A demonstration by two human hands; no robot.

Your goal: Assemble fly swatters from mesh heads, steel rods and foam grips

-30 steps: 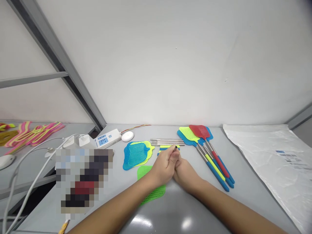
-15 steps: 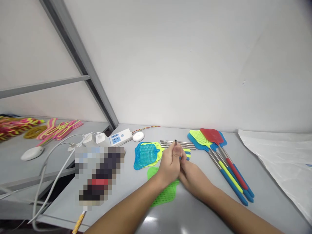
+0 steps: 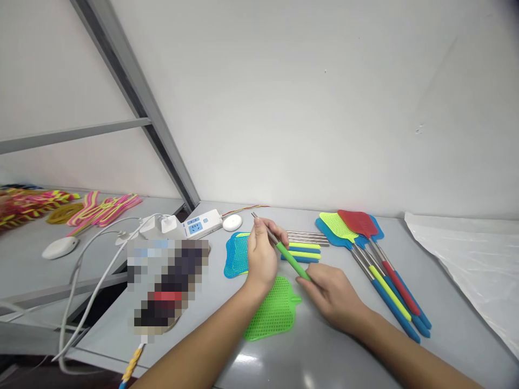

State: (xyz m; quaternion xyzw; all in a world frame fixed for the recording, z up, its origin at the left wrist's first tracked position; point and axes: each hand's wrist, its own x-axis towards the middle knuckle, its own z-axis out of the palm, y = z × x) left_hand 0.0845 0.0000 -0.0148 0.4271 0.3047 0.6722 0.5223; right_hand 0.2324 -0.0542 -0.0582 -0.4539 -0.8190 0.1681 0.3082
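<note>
My left hand (image 3: 264, 251) is closed around the metal rod of a fly swatter handle (image 3: 291, 259). My right hand (image 3: 330, 294) grips the lower end of its green sleeve. The handle slants from upper left to lower right, its bare metal tip sticking out above my left thumb. Below my left hand a green mesh swatter head (image 3: 272, 313) lies flat on the table, apart from the handle. Partly hidden behind the left hand are a blue swatter head (image 3: 235, 256) and a little of a yellow one. Yellow and blue sleeves (image 3: 303, 252) and several metal rods (image 3: 310, 237) lie beyond.
Several assembled fly swatters (image 3: 377, 275) are piled at the right, beside a white plastic sheet (image 3: 466, 259). At the left are a power strip (image 3: 201, 223), a round white device (image 3: 232, 222), cables, a blurred-out object (image 3: 168, 286) and pink-yellow cords (image 3: 107, 208) behind a metal frame.
My hands have moved from being clasped together to apart, the right going down and right. The green sleeve on the rod now shows between them, tilted to the left.
</note>
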